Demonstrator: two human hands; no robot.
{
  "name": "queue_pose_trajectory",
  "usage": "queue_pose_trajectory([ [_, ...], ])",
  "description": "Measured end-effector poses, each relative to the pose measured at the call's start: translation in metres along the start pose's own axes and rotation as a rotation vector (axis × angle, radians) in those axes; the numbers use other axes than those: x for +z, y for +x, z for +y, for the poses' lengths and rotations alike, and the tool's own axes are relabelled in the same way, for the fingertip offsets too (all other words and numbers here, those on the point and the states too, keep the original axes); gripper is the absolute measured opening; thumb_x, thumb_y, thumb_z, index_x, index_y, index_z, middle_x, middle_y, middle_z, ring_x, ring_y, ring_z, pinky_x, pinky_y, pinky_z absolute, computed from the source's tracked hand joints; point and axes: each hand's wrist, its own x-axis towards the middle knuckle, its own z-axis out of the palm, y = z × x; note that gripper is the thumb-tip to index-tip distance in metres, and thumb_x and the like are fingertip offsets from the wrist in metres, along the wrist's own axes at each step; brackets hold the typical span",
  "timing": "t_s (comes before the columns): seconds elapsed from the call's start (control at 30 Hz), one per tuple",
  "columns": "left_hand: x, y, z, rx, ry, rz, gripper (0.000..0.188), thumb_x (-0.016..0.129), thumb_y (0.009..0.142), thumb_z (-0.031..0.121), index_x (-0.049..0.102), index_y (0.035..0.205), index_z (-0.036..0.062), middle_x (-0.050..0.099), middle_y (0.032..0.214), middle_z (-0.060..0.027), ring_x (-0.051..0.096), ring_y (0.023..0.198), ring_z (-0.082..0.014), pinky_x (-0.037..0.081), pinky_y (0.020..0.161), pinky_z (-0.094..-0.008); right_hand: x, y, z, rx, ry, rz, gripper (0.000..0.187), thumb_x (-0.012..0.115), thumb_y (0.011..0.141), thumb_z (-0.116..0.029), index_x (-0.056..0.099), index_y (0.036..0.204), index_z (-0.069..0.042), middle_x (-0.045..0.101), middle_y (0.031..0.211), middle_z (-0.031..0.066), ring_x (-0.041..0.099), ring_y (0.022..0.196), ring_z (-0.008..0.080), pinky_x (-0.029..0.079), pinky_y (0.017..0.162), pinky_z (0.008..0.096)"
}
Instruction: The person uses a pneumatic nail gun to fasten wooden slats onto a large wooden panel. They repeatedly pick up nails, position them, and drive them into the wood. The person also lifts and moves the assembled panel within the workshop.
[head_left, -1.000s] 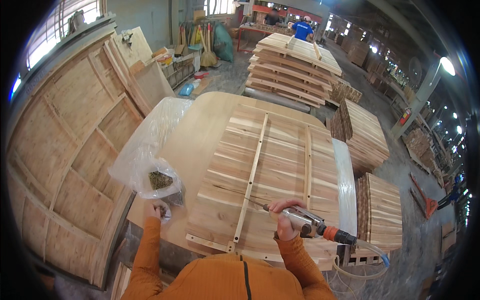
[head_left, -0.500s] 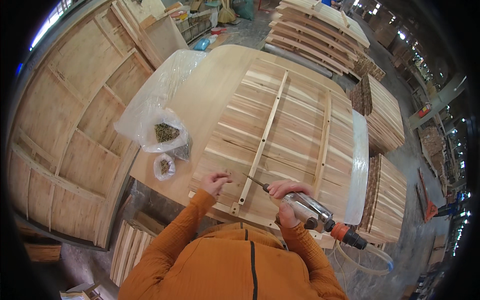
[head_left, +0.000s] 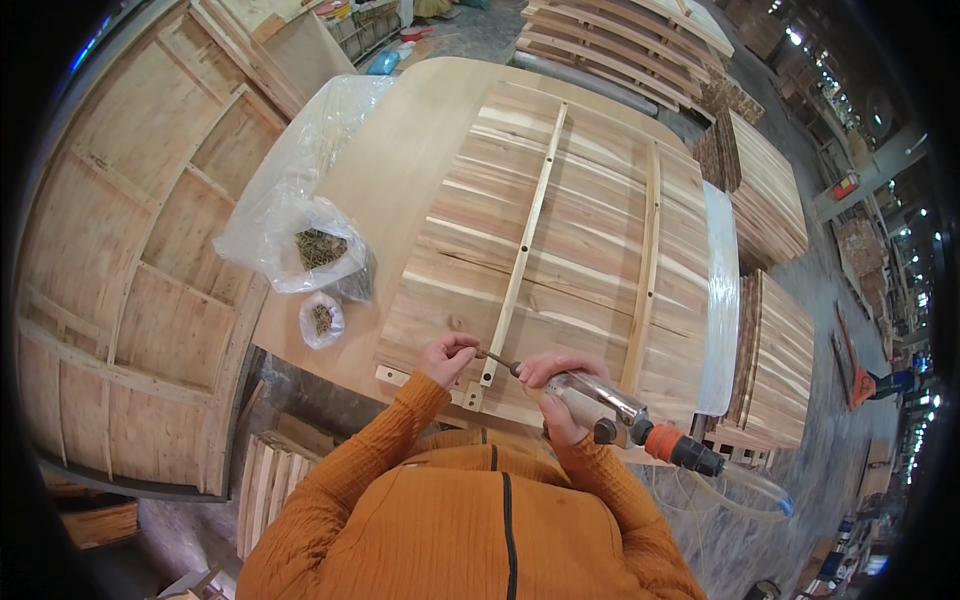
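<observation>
My right hand (head_left: 560, 382) is wrapped round a silver air screwdriver (head_left: 600, 398) with an orange and black rear end and a hose. Its long thin bit (head_left: 497, 358) points left over a wooden panel (head_left: 590, 220). At the bit's tip, my left hand (head_left: 448, 360) is closed in a pinch; the small thing between thumb and finger is too hidden to name. Just right of that hand, a pale batten (head_left: 524, 250) with dark holes runs along the panel, its near end at the edge strip. A second batten (head_left: 650, 290) lies parallel on the right.
Left of the panel, an open plastic bag (head_left: 322, 250) of small screw-like pieces and a smaller bag (head_left: 321, 320) stand on the board (head_left: 400, 150). A large framed wooden panel (head_left: 140, 260) leans at the left. Stacked panels (head_left: 770, 370) stand right; an air hose (head_left: 755, 490) hangs there.
My left hand has moved slightly right and its fingers have come to the bit's tip. The screwdriver has shifted a little left. The whole view has tilted slightly.
</observation>
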Motion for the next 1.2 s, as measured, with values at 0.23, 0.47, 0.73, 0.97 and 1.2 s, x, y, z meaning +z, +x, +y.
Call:
queue_pose_trajectory([
  [0.23,0.005,-0.014,-0.014,-0.166,-0.037,-0.182,0.024,0.048,0.082,0.008,0.060,0.102,0.0007,0.062,0.073,-0.0026,0.042,0.046,-0.0024,0.034,0.042,-0.0160,-0.003,-0.009,0.015,0.164,-0.068,0.023,0.041,0.058,0.074,0.000,0.039,0.110,-0.003,0.056,0.083,0.0085,0.054,0.080,0.0140,0.045,0.074,0.0282],
  [0.47,0.001,-0.006,-0.022,-0.248,0.046,-0.262,0.032,0.042,0.081,0.010,0.061,0.105,0.0023,0.052,0.060,0.0023,0.044,0.052,-0.0050,0.037,0.049,-0.0189,0.002,-0.009,0.029,0.273,-0.184,0.041,0.039,0.058,0.074,0.000,0.042,0.109,-0.004,0.056,0.080,0.0049,0.052,0.072,0.0097,0.044,0.065,0.0245],
  [0.73,-0.010,0.007,-0.061,0.044,0.385,-0.177,0.033,0.047,0.083,0.016,0.055,0.114,0.0060,0.050,0.059,-0.0014,0.045,0.050,-0.0106,0.041,0.049,-0.0267,0.010,-0.009,0.058,0.419,-0.227,0.001,0.034,0.060,0.070,0.002,0.048,0.101,-0.002,0.058,0.080,0.0050,0.055,0.075,0.0097,0.046,0.067,0.0229],
  [0.97,0.024,0.068,0.002,0.034,1.186,-0.209,0.072,0.055,0.078,0.031,0.017,0.136,0.0105,0.062,0.077,-0.0182,0.061,0.069,-0.0336,0.046,0.057,-0.0409,0.007,-0.015,0.076,0.279,-0.410,-0.129,0.038,0.058,0.073,0.001,0.044,0.107,-0.005,0.055,0.076,0.0024,0.053,0.064,0.0077,0.046,0.057,0.0219],
  [1.2,0.027,0.087,-0.015,0.011,1.249,-0.218,0.074,0.048,0.079,0.039,0.012,0.136,0.0064,0.061,0.081,-0.0226,0.060,0.074,-0.0379,0.046,0.063,-0.0459,0.020,-0.017,0.068,0.188,-0.396,-0.134,0.038,0.059,0.071,0.002,0.047,0.106,-0.005,0.056,0.076,0.0042,0.053,0.062,0.0103,0.045,0.056,0.0228],
])
